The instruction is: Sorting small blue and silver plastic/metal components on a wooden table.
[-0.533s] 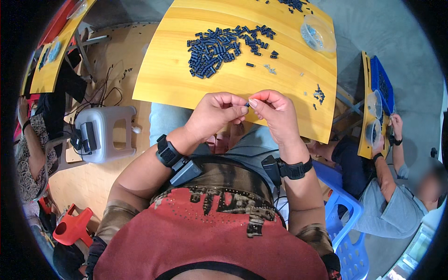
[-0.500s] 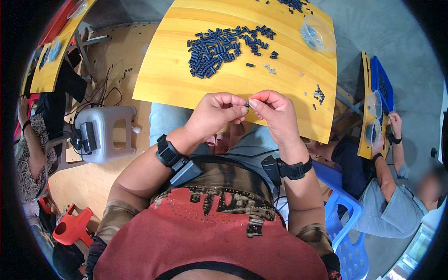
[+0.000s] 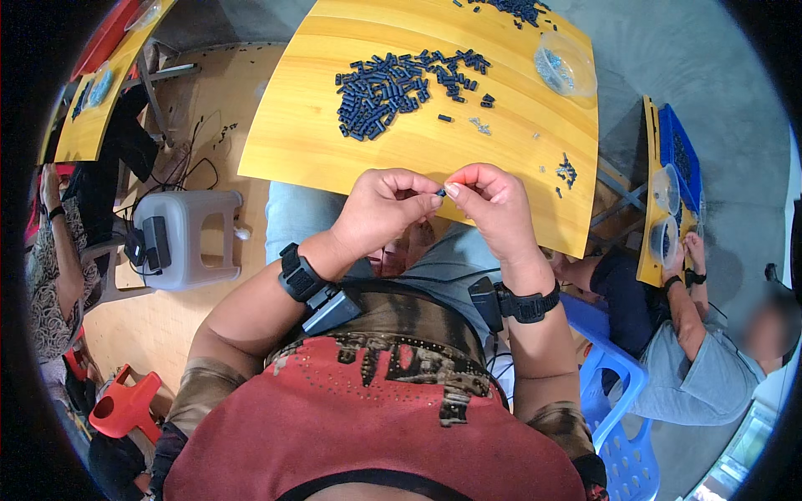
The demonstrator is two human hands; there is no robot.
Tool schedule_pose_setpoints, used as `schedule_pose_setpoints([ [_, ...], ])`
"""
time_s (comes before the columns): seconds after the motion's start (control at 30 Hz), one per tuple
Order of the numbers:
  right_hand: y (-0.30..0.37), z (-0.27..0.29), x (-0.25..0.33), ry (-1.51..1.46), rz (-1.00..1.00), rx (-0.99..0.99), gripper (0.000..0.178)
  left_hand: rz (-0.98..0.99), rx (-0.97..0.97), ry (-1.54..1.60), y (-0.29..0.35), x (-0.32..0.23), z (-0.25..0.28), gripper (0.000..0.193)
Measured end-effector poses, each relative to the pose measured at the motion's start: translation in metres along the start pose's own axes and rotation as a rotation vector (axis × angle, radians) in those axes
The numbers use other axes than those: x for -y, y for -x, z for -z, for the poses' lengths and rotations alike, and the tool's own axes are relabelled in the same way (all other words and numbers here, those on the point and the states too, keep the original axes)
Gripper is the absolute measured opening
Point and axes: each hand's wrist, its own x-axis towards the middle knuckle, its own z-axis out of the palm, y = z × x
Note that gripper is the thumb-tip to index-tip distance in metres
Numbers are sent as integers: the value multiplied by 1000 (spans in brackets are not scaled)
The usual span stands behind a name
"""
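Note:
My left hand [image 3: 376, 213] is closed in a pinch just over the near edge of the yellow table [image 3: 309, 159]. A small black part [image 3: 441, 193] shows at its fingertips. My right hand [image 3: 499, 217] meets it there, thumb and forefinger pinched together; whatever lies between them is too small to make out. Beyond the hands is a large pile of short black cylindrical pieces [image 3: 368, 100], with a lone black piece [image 3: 446, 118] beside it. Tiny silvery pieces [image 3: 479, 125] lie nearby, and a small cluster of dark parts [image 3: 567, 174] sits to the right.
A clear plastic tub [image 3: 585, 75] with small shiny pieces stands at the table's far right. More black pieces [image 3: 514, 10] lie at the far edge. On the left is a grey stool [image 3: 188, 238] with cables; on the right, a blue chair [image 3: 614, 392] and a person [image 3: 697, 367] at another table.
My hands stay pinched together at nearly the same spot. On the right, the other person's raised hand has come down toward the tubs.

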Motion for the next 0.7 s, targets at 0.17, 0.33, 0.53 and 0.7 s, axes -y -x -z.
schedule_pose_setpoints([
  [0.17, 4, 2, -3, -72, -10, -32, 8, -70, -15, -61, 2, -3, -1, 16],
  [0.33, 9, 3, -4, -122, -63, -49, 9, -68, -1, -84, 4, -3, -1, 14],
  [0.53, 12, -4, 0, -127, -37, -52, 9, -89, 10, -95, 9, -3, -1, 13],
  [0.7, 12, -4, -4, -50, -13, -45, 9, -117, 13, -135, 9, 0, -1, 13],
])
